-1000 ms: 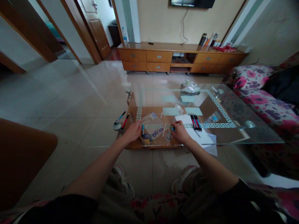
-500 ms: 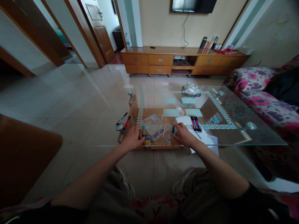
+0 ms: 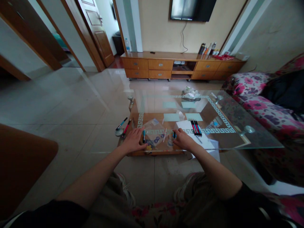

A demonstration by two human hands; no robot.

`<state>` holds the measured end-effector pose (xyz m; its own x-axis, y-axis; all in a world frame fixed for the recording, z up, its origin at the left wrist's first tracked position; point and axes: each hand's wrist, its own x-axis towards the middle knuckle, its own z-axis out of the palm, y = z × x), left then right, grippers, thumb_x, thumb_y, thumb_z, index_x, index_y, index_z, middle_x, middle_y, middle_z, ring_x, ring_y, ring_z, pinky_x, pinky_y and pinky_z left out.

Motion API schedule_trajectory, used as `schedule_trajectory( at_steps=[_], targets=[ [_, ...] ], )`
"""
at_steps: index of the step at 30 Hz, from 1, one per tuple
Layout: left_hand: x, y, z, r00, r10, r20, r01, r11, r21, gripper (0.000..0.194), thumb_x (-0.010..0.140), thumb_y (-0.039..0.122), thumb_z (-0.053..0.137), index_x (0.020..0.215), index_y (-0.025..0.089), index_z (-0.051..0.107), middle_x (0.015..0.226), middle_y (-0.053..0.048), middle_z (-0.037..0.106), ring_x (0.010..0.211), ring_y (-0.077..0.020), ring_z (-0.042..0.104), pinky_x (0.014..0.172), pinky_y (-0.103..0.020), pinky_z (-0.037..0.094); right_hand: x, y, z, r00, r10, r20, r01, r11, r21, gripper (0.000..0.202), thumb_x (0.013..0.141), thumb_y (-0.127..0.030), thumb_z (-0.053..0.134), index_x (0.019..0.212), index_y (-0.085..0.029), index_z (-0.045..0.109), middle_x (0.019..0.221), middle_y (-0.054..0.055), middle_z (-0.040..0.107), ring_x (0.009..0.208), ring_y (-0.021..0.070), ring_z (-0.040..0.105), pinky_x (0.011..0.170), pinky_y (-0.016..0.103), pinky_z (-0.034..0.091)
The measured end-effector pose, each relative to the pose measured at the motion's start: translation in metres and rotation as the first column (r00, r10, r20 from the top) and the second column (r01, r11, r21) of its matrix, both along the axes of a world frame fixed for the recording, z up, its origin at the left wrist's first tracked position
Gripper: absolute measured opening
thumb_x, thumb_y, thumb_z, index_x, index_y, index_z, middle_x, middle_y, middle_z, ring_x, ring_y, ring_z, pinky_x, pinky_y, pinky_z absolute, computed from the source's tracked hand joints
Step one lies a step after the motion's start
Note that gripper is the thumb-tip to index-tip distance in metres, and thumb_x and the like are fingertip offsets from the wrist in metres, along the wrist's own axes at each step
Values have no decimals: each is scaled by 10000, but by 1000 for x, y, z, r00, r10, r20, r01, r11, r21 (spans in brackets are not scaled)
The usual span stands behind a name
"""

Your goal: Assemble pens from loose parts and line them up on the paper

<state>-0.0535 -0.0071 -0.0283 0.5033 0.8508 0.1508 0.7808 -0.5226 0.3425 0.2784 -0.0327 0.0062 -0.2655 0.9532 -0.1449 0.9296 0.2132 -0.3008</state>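
Note:
At the near edge of the glass table (image 3: 223, 141), my left hand (image 3: 134, 140) has its thumb and index finger at the two ends of a blue and black marker (image 3: 143, 136). My right hand (image 3: 184, 140) pinches a short dark piece with some blue (image 3: 174, 134), partly covered by the fingers. Between the hands are a clear printed pouch (image 3: 155, 129) and a thin white stick (image 3: 164, 135). Several black, red and blue pens (image 3: 196, 128) lie in a row on white paper (image 3: 182, 125), right of my right hand.
Left of my left hand lie a blue pen (image 3: 121, 124) and a red pen (image 3: 126, 128). A bowl with crumpled white stuff (image 3: 190, 94) sits at the table's far side. Beyond are a wooden cabinet (image 3: 160, 65) and a flowered sofa (image 3: 263, 106).
The whole view has shifted a little, with the room lower and slightly left in the picture. Both hands keep nearly the same places around the same items.

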Motion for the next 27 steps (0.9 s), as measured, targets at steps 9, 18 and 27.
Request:
schedule_trajectory(
  at_steps=[9, 18, 27],
  targets=[
    [-12, -2, 2, 997, -72, -11, 72, 997, -39, 1016, 717, 565, 710, 1520, 144, 252, 1476, -208, 423, 1380, -366, 397, 1151, -482, 308, -12, -18, 19, 993, 87, -80, -89, 996, -21, 335, 872, -248, 622, 1191, -145, 606, 1140, 134, 651, 982, 221, 642, 827, 276, 434],
    [-11, -5, 4, 999, -22, -32, 21, 1000, -13, 1062, 702, 595, 720, 1527, 141, 229, 1456, -214, 442, 1347, -369, 441, 1117, -483, 351, -27, -27, 13, 973, 204, -108, -210, 976, -54, 141, 884, -288, 631, 949, -170, 673, 953, 93, 707, 832, 184, 645, 704, 241, 414],
    [-11, 4, 1, 996, -82, -30, 81, 997, -16, 1031, 702, 556, 734, 1539, 196, 253, 1443, -174, 470, 1331, -367, 433, 1093, -503, 349, -5, -10, 17, 989, 127, -73, -133, 988, -81, 157, 917, -277, 576, 890, -161, 678, 863, 81, 710, 725, 160, 615, 631, 233, 366]
  ],
)
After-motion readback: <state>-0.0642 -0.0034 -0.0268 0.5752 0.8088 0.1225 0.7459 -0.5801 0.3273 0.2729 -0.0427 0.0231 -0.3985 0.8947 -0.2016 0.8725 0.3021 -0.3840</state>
